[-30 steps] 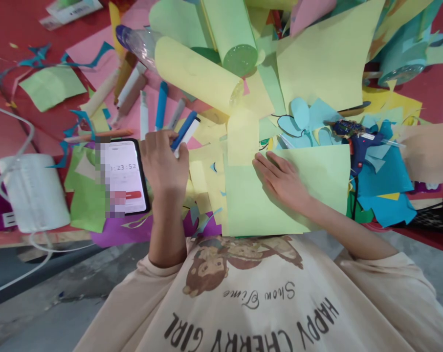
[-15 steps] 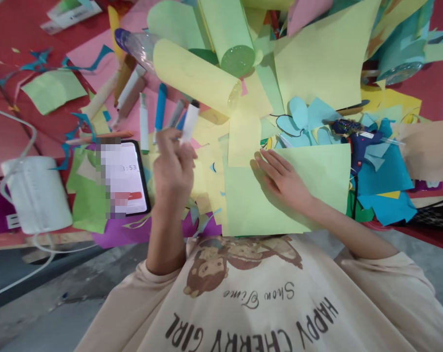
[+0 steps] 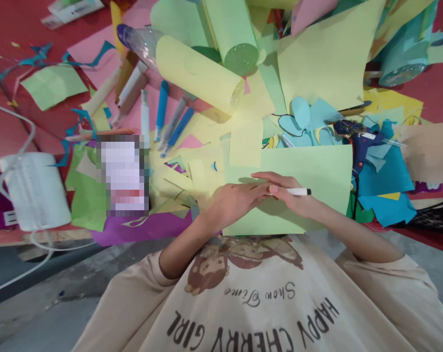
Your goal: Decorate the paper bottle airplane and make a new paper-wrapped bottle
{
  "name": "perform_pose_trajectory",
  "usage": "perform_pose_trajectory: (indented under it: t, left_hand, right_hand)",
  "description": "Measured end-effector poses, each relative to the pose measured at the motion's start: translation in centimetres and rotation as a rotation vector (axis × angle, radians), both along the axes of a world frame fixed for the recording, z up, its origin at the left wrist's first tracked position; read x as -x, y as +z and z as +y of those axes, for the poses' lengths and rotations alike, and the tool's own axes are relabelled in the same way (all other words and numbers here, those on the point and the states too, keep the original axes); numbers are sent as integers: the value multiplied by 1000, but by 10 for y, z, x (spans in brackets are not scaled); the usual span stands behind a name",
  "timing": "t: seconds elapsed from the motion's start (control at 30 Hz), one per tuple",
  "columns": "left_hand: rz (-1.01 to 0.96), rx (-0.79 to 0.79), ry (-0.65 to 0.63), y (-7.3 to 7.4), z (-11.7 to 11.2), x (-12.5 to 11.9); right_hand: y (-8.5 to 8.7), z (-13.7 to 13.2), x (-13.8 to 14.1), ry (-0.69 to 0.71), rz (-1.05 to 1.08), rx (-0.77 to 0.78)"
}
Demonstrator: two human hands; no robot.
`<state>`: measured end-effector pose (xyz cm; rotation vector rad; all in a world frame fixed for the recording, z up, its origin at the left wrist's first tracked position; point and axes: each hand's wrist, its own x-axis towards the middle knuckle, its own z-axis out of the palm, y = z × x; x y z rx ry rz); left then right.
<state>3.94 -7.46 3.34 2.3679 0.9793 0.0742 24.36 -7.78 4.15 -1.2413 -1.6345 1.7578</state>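
Note:
My left hand (image 3: pixel 236 203) reaches across from the left, its fingers closed at the near end of a white marker (image 3: pixel 298 191). The marker lies almost level, with its black end to the right. Against it, my right hand (image 3: pixel 289 193) presses with the thumb, and the fingers of both hands overlap there. What the left fingertips do is partly hidden. Beneath both hands lies a sheet of light green paper (image 3: pixel 324 171). A pale yellow strip (image 3: pixel 245 146) overlaps the sheet's upper edge.
A phone (image 3: pixel 124 176) and a white corded device (image 3: pixel 36 190) stand left. Several markers (image 3: pixel 177 132) lie beyond the left hand. Paper-wrapped bottles (image 3: pixel 195 73) lie at the back. To the right are a blue glue gun (image 3: pixel 363 146) and blue paper scraps (image 3: pixel 383 171).
My left hand has brought the marker down and right, from above the yellow paper to my right hand. My right hand has drawn slightly toward me, its thumb now at the marker.

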Motion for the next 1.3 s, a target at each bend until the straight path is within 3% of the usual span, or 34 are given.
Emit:
perform_pose_trajectory:
  t: [0.1, 0.23, 0.33, 0.4, 0.53, 0.63, 0.87, 1.1, 1.3]
  left_hand:
    - [-105, -118, 100, -4, 10, 16]
    - [-14, -321, 522, -8, 27, 40]
    - [0, -381, 692, -9, 33, 48]
    - [-51, -378, 648, -9, 30, 44]
    - [-83, -331, 287, -14, 15, 19]
    - [13, -339, 156, -22, 5, 0]
    - [147, -336, 152, -28, 1, -9]
    - [115, -224, 158, -26, 2, -8]
    - [120, -251, 153, -27, 2, -8]
  right_hand:
    - [-3, 3, -7, -49, 18, -56]
    - [-6, 15, -18, -246, 109, -112]
    - [-4, 27, -21, -320, 128, -115]
    - [-2, 36, -19, -359, 110, -114]
    - [-3, 51, -10, -395, 85, -120]
    - [-8, 59, -4, -359, 57, -122]
    - [-16, 63, -3, -285, -61, -232]
    - [-19, 58, -4, -301, -107, -234]
    - [-20, 54, -7, -303, -177, -300]
